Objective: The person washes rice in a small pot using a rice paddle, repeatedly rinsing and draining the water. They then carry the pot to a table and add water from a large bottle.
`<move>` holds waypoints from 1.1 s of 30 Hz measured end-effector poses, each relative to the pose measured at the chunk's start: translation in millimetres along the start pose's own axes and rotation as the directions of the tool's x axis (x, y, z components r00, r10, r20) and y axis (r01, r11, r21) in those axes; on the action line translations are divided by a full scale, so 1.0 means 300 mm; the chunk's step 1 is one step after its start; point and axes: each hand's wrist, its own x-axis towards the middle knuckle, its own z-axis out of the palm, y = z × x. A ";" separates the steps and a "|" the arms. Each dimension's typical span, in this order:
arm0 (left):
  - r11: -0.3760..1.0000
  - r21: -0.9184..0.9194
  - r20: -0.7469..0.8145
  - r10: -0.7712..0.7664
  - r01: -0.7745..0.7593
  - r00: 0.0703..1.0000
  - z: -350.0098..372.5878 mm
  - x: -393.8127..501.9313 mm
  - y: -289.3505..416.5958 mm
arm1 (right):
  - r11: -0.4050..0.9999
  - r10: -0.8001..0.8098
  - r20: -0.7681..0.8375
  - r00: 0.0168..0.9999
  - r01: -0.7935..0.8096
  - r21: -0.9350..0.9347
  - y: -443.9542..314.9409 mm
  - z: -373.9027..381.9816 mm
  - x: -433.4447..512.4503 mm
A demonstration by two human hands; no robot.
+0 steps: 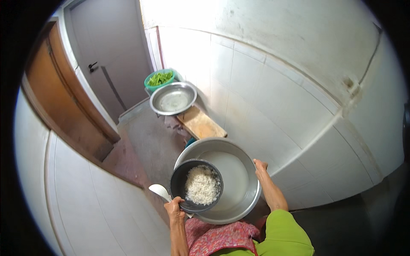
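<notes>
My left hand (175,207) grips the near left rim of a dark inner cooking pot (178,181), which holds a heap of white rice (202,187). A white rice paddle (159,192) sticks out to the left from the same hand. The pot is tilted and overlaps the left part of a large metal basin (253,196); I cannot tell whether it rests on the basin. Cloudy whitish water (235,180) lies in the basin. With my right hand (261,167) I hold the basin's right rim, its fingers partly hidden behind the edge.
Beyond the basin lie a wooden chopping board (205,123), a second metal basin (154,100) and a green plastic basin (148,84) with leafy greens (160,78). A tiled wall (253,105) runs along the right. A wooden door (61,83) and a grey door (109,38) stand at the left.
</notes>
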 end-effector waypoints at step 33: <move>0.861 0.354 0.215 -0.453 0.364 0.865 1.095 1.549 0.185 | 0.914 0.342 -0.431 0.835 -0.189 0.359 -0.286 0.871 0.465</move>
